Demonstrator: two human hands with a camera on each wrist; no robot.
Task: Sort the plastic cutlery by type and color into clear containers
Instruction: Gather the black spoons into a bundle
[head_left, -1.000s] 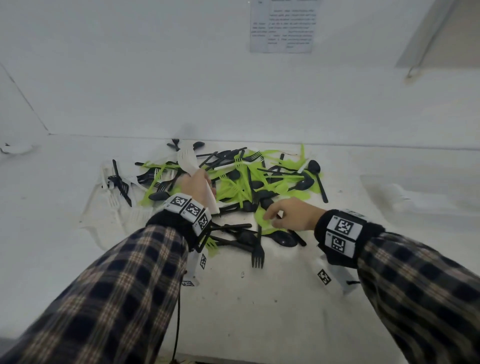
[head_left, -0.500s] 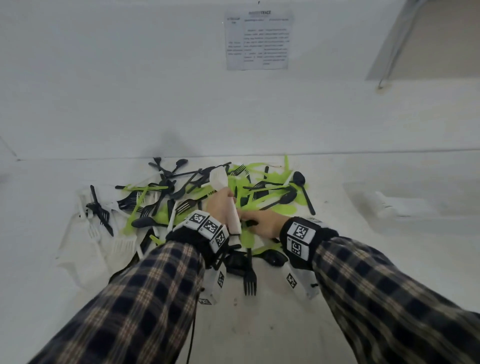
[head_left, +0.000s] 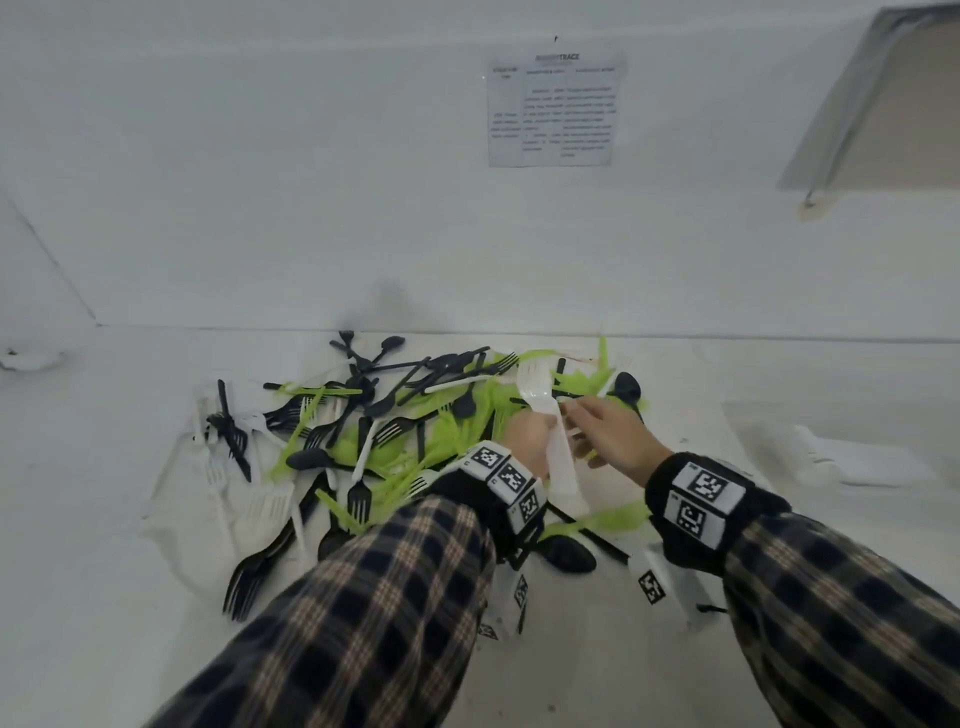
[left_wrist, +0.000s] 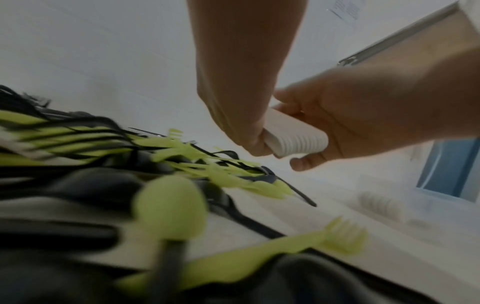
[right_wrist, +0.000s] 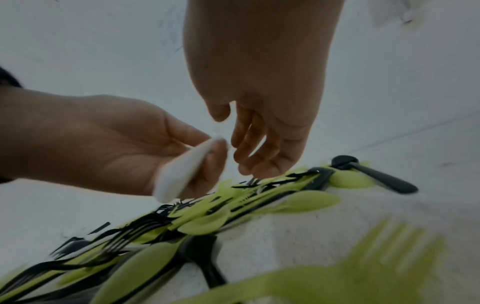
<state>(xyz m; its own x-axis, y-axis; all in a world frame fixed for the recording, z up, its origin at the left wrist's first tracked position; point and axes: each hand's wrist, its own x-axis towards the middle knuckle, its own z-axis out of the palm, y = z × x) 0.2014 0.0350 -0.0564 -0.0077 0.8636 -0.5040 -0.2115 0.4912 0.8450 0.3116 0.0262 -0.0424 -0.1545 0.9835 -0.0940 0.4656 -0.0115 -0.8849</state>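
Note:
A mixed pile of black, lime-green and white plastic cutlery (head_left: 415, 415) lies on the white table. My left hand (head_left: 527, 441) grips a stack of white forks (head_left: 540, 395) by the handles, tines pointing away from me. The ribbed handle ends of the fork stack (left_wrist: 296, 137) show below the left hand (left_wrist: 233, 115). My right hand (head_left: 602, 428) is just right of the stack, fingers loosely extended beside it. In the right wrist view the right hand (right_wrist: 259, 127) hangs relaxed, a small gap from the fork stack (right_wrist: 182, 176), and holds nothing.
A clear container (head_left: 831, 457) holding white pieces sits on the table to the right. More white forks (head_left: 260, 504) and a bunch of black forks (head_left: 249, 577) lie at the pile's left. A printed sheet (head_left: 553, 109) hangs on the wall behind.
My right hand left the near edge of the pile and rose to the white fork stack. My left hand keeps its grip, now closer to the right hand.

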